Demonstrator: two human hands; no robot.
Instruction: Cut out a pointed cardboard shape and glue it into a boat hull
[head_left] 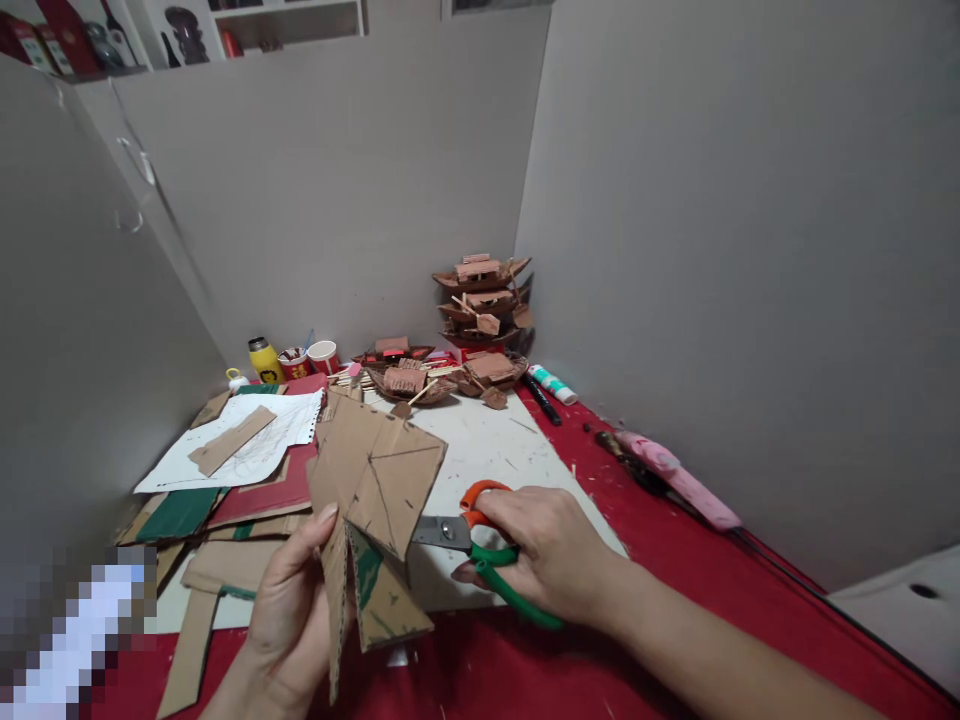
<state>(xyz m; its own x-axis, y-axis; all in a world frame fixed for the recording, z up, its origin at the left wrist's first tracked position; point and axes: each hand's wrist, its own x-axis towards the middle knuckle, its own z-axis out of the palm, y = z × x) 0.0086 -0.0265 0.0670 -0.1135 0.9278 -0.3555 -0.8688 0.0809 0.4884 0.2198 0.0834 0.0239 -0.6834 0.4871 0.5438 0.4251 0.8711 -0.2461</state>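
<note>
My left hand (289,610) pinches a brown cardboard piece (375,450) marked with dark pen lines, thumb in front and fingers behind. A cut flap with green print hangs down from its lower side. My right hand (551,545) is closed around the handles of a pair of scissors (450,533), one handle orange and the other green. The scissor blades reach the cardboard's right edge, and their tips are hidden behind it.
Several brown model boats (487,310) are stacked at the back corner. A white sheet with drawn lines (247,440) lies over cardboard scraps (180,515) at left. Behind stand a yellow bottle (264,362) and paper cups (322,355). A pink glue gun (675,475) rests at right on red cloth.
</note>
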